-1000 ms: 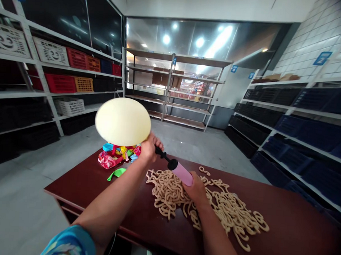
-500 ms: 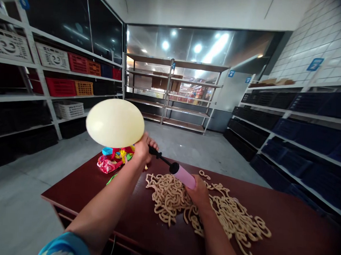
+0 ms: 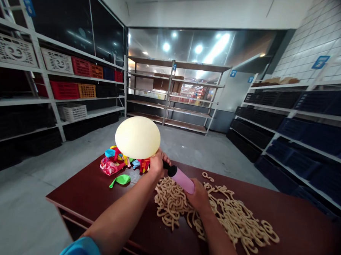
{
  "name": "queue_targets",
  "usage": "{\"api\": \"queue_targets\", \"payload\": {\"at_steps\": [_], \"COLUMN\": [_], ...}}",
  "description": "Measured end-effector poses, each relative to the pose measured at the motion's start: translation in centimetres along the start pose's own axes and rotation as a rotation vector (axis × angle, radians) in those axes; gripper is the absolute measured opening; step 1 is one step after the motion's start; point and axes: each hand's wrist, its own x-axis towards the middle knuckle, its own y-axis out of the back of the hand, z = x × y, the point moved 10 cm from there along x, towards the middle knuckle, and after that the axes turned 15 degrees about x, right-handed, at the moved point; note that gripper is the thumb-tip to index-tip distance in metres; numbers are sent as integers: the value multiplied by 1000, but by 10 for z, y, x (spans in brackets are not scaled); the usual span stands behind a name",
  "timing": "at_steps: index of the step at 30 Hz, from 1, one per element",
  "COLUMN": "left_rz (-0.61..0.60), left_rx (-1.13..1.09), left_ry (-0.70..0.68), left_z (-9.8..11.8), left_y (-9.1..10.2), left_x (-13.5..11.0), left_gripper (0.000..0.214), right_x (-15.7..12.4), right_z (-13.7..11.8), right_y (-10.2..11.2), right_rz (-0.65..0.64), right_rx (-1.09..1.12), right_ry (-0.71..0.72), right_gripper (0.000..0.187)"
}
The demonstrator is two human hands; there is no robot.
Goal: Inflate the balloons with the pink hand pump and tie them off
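Dark-red table (image 3: 81, 201) lying beneath pale balloon (image 3: 137, 137); left hand (image 3: 157, 165) gripping neck end beside black pump handle (image 3: 166, 165), right hand (image 3: 199, 196) clasping pink barrel (image 3: 184, 180); balloon seeming light, burst-prone, best held at neck

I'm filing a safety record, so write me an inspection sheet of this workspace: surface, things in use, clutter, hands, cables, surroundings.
Surface: glossy, flat-topped, dark red-brown table, wood-like.
Things in use: inflated, rounded, pale-yellow balloon, rubbery-looking; pink-and-black cylindrical hand pump, plastic-looking.
Clutter: limp, multicoloured balloons; flat, bright-green balloon near them; tangled, curled beige pieces, material unclear.
Hands: left hand closed at the inflated balloon's base and the pump's black end, balloon neck hidden; right hand grips the pump's pink barrel.
Cables: nothing seen.
Surroundings: white metal shelving with slotted, plastic-looking crates; smooth grey floor.
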Motion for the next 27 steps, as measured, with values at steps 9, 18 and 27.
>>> {"api": "queue_targets", "payload": {"at_steps": [9, 18, 27], "left_rz": [-38, -35, 5], "left_rx": [-3, -26, -40], "left_ry": [-135, -119, 9], "left_z": [62, 64, -11], "left_y": [9, 13, 4], "left_x": [1, 3, 2], "left_gripper": [46, 44, 43], "right_x": [6, 3, 2], "right_z": [-3, -1, -3], "right_y": [16, 11, 4], "right_rz": [77, 66, 16], "right_rx": [-7, -40, -29], "right_ry": [37, 17, 31], "right_gripper": [30, 25, 26]}}
